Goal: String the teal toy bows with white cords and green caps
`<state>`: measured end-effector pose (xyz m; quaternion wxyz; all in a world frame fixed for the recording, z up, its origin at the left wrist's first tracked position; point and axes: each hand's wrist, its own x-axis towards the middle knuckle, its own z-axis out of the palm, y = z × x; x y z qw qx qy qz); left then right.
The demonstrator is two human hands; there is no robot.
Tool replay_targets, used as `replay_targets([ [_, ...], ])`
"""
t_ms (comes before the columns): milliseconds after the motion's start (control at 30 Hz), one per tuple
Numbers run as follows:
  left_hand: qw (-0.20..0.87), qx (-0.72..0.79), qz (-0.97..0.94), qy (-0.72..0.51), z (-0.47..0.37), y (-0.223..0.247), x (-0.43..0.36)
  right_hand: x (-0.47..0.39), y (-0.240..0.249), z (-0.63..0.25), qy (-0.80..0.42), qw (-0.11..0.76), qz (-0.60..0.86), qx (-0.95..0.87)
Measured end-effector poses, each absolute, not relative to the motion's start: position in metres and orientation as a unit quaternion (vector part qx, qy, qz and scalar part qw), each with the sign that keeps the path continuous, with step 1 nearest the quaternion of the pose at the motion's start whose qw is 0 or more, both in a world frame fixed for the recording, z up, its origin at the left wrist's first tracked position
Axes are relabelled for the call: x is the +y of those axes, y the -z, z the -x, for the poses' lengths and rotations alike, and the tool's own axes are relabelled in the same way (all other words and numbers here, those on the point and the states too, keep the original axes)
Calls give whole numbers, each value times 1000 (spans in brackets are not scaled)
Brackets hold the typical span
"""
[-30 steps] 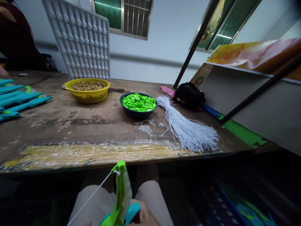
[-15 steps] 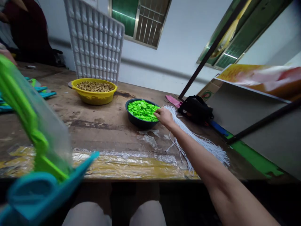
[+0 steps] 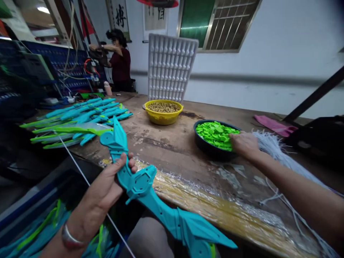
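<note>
My left hand (image 3: pixel 109 184) is wrapped round the grip of a turquoise plastic toy bow (image 3: pixel 139 182), held at a slant over the table's front edge. One limb of the bow is bright green, and a white string runs down from it past my wrist. At the right, my right hand (image 3: pixel 244 143) reaches over the rim of a dark bowl (image 3: pixel 200 145) full of small bright green plastic pieces (image 3: pixel 215 133). Its fingers are bent down among the pieces; the fingertips are hidden, so what they pinch cannot be made out.
A yellow basin (image 3: pixel 163 117) of brass-coloured rings stands before an upright grey moulded tray (image 3: pixel 172 68). More toy bows (image 3: pixel 91 111) lie piled at the left; others fill a blue crate (image 3: pixel 16 222) below. White cords (image 3: pixel 285 157) lie at the right. Another person (image 3: pixel 120 64) stands behind.
The view has swung left. My left hand and most of the toy bow have come into sight, the bow now lower and tilted across. My right hand stays at the bowl, its fingers deeper in.
</note>
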<state>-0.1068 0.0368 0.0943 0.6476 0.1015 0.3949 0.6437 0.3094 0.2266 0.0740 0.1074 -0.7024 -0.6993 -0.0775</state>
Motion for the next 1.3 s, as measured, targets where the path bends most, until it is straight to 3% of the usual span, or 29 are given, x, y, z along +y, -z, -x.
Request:
replay_targets([
  [233,726,411,5,-552,65,-26,-9,148,-77,-264,-119,274,667,-683],
  [300,752,402,21,-522,53,-13,-20,101,-67,-240,-229,290,632,-682],
  [367,767,396,41,-503,41,-4,-30,51,-51,-217,-485,315,550,-602],
  [433,778,395,50,-487,31,3,-40,7,-34,-198,-632,304,517,-490],
  [533,794,391,24,-465,18,11,-54,-35,-10,-185,-725,308,497,-363],
  [667,797,395,-16,-457,7,25,-68,-58,6,-188,-740,332,490,-320],
  [833,813,418,-41,-402,4,35,-79,-80,-1,-192,-666,337,516,-419],
  [1100,831,423,-78,-351,11,28,-83,-101,-18,-189,-445,230,499,-708],
  [1300,814,448,-95,-359,11,19,-83,-99,-26,-189,-409,153,451,-778],
])
